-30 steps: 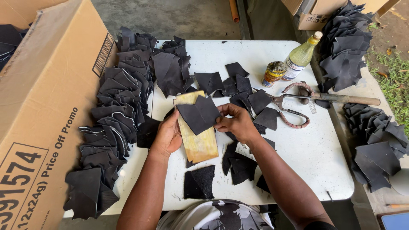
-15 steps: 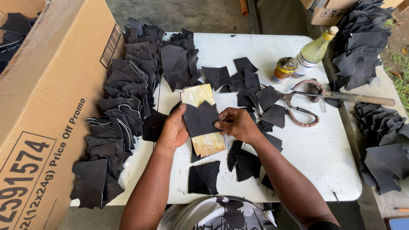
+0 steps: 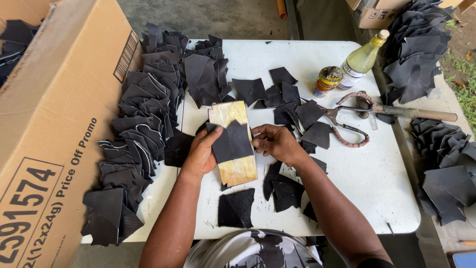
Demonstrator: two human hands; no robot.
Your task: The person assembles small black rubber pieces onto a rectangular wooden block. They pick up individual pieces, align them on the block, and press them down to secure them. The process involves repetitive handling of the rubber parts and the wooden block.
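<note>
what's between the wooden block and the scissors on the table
In the head view, the right hand and loose black leather pieces lie between the wooden block and the scissors; white table shows between them.

We work at a white table (image 3: 317, 59) with rounded corners, its top scuffed and marked. Beyond its far edge we see a bare grey concrete floor (image 3: 218, 17). A big brown cardboard box (image 3: 44, 134) stands at our left, and another cardboard box (image 3: 379, 15) sits at the far right. Grass (image 3: 466, 87) shows at the right edge. Soft, even daylight falls over everything.
</note>
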